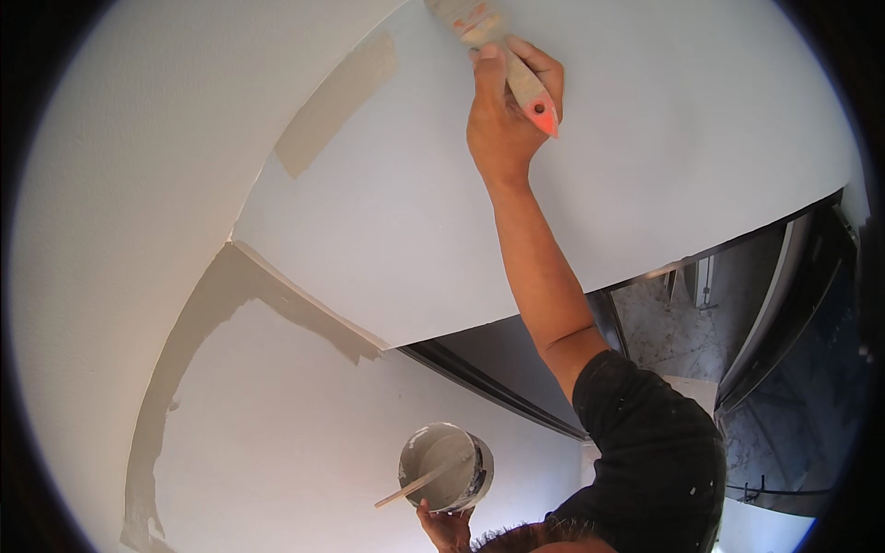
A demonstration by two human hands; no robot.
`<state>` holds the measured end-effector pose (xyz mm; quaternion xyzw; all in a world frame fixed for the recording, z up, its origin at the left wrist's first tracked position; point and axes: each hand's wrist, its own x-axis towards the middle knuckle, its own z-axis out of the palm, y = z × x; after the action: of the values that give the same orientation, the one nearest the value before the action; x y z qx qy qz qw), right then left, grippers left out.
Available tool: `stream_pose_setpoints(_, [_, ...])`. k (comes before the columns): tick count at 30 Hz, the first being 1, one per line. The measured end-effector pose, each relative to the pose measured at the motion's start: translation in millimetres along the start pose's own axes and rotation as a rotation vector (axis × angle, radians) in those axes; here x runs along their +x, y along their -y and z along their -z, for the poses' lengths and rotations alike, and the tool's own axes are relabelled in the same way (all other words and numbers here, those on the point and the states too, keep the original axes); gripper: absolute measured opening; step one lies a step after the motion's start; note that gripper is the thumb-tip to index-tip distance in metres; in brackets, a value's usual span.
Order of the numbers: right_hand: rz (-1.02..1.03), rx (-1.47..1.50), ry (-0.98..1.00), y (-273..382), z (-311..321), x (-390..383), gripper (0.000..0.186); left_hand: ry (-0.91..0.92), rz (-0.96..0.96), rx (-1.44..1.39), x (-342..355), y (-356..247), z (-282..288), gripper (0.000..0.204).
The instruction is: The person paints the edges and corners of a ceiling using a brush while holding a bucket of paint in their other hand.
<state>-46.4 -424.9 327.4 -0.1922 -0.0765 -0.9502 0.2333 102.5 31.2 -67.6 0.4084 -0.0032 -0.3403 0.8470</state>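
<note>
My right hand is raised against the upper pale wall, its fingers closed round the handle of a wide paintbrush. The handle ends in a red tip with a hole, and the bristles reach the top edge of the picture. Low in the picture, my left hand grips a round paint bucket from below. Grey-beige paint fills part of it, and a wooden stick leans out over the rim. A painted strip of the same tone lies left of the brush, along the wall's edge.
A painted grey-beige band follows the edges of the lower wall section. The white ceiling curves along the left. At the right, a dark-framed opening shows a marbled floor beyond.
</note>
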Motion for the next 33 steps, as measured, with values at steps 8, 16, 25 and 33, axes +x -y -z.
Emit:
stream_pose_setpoints(8, [0.008,-0.063,0.079,-1.3,1.0,2.6,0.024,0.013,0.028,-0.053,-12.3,-4.5,-23.3,0.074])
stream_pose_setpoints(16, [0.056,-0.044,0.077,-1.2,1.4,1.1,0.020,-0.018,-0.094,0.095,-11.2,4.0,-23.2,0.074])
stream_pose_setpoints(25, [-0.014,-0.067,0.088,3.8,-0.9,-0.9,0.020,-0.004,-0.097,0.092,-9.1,5.8,-20.7,0.075])
stream_pose_setpoints(33, [0.112,-0.067,0.054,-4.1,-4.1,-0.6,0.018,-0.036,-0.119,0.089,-9.4,7.1,-21.3,0.077])
